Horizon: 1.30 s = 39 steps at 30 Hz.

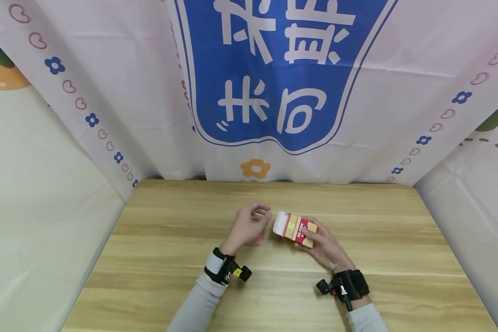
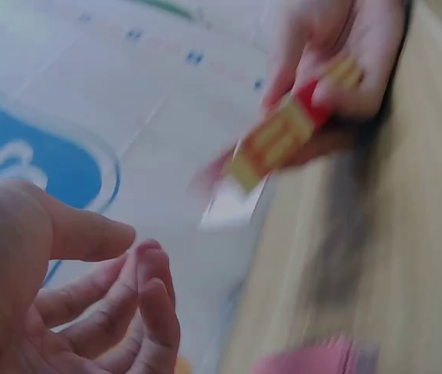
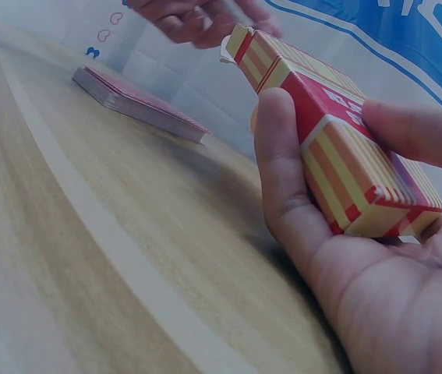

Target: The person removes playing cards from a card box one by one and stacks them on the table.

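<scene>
My right hand [image 1: 325, 246] grips a small red-and-yellow striped card box [image 3: 341, 144], thumb on one broad face and fingers around the other side. Its white end flap [image 1: 280, 223] stands open and points toward my left hand [image 1: 249, 226]. That hand is raised with nothing in it, fingers loosely bent and thumb tip close to the index fingertip [image 2: 149, 245]. Below it on the table lies a neat stack of pink-backed cards [image 3: 139, 103], partly hidden by the left hand in the head view. Motion blurs the box in the left wrist view.
The wood-grain table [image 1: 170, 286] ends at the back against a white hanging cloth [image 1: 166, 138] with a blue printed panel [image 1: 269, 129]. More pale cloth hangs at both sides. Each wrist wears a black strap with a small camera [image 1: 350, 283].
</scene>
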### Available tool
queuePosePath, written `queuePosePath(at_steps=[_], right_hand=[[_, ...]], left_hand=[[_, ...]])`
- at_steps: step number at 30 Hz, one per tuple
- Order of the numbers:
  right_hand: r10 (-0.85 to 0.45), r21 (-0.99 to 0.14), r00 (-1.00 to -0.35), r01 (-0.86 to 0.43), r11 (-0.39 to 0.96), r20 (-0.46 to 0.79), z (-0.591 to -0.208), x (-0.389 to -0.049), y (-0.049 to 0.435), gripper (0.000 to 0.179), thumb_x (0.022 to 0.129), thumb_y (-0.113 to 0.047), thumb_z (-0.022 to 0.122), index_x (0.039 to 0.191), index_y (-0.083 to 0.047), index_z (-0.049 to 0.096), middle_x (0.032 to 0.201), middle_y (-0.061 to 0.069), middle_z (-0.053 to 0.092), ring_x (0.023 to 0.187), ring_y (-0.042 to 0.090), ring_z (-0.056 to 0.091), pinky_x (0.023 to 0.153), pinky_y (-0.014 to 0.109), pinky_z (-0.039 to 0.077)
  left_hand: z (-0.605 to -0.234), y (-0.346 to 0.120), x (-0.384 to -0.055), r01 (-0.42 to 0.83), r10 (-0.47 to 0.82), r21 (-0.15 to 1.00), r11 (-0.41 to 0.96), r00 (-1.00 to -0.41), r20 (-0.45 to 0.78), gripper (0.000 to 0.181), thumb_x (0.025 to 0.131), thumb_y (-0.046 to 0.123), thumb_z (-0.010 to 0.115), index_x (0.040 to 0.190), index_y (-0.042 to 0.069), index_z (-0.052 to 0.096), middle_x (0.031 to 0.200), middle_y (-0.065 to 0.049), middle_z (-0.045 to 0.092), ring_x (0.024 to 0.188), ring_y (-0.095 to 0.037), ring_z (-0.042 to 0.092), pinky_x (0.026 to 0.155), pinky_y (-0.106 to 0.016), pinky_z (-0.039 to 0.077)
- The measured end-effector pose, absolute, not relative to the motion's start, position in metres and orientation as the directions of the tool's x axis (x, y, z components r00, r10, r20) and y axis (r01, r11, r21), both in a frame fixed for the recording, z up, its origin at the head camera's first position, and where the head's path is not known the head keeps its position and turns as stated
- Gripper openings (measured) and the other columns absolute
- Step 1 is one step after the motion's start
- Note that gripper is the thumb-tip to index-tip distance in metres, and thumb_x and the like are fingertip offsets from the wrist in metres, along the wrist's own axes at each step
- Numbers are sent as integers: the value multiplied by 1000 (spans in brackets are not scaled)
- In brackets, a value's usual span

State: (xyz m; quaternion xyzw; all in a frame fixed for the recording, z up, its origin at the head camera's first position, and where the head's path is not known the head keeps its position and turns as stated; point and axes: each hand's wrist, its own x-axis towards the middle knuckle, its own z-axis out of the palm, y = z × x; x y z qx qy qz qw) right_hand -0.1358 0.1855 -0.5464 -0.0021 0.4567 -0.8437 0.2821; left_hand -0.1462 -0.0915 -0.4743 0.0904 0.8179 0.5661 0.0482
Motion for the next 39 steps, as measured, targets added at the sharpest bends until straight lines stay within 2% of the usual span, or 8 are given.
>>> queuePosePath(at_steps=[5,10,17,24,32,39], right_hand=[[-498,-776,-835,469,-422,-234,-546,-135,188,39,112,-8,50,149,-21,43,152,14,41,127,26,63,99,38,60],[-507,-770,-834,465,-436,-216,-548,-133,190,41,112,-6,49,150,-20,42,153,14,40,126,26,63,99,38,61],[-528,-766,-823,474,-434,-211,-548,-131,192,50,112,-5,50,158,-14,33,155,14,37,129,29,63,102,40,59],[-537,-780,-820,465,-419,-201,-547,-132,192,55,112,-5,48,162,-10,24,156,14,37,129,29,63,101,39,60],[-529,-790,-823,460,-405,-207,-546,-134,188,54,112,-7,50,161,-11,27,153,15,41,126,27,64,99,38,60],[-516,-780,-830,460,-423,-210,-546,-136,187,41,113,-8,49,151,-18,41,150,13,44,123,25,65,98,38,61]], left_hand=[[-475,-69,-136,131,247,908,399,-969,31,17,104,16,70,119,9,72,109,-5,76,95,-18,74,83,-31,62],[-484,-64,-137,112,264,898,426,-965,-5,17,100,13,73,116,10,72,104,-2,75,89,-13,72,76,-27,60],[-491,-64,-138,79,309,896,437,-949,-67,24,93,16,82,113,11,71,103,-1,74,86,-10,70,72,-25,59],[-493,-61,-137,68,306,884,463,-948,-87,23,92,16,84,109,11,69,100,-1,72,85,-11,68,74,-25,58],[-493,-67,-140,54,297,884,465,-950,-99,18,94,16,81,108,12,71,101,-1,73,88,-13,69,79,-30,60],[-490,-75,-142,65,294,863,501,-951,-99,9,96,19,77,104,15,79,98,1,76,86,-11,69,80,-31,59]])
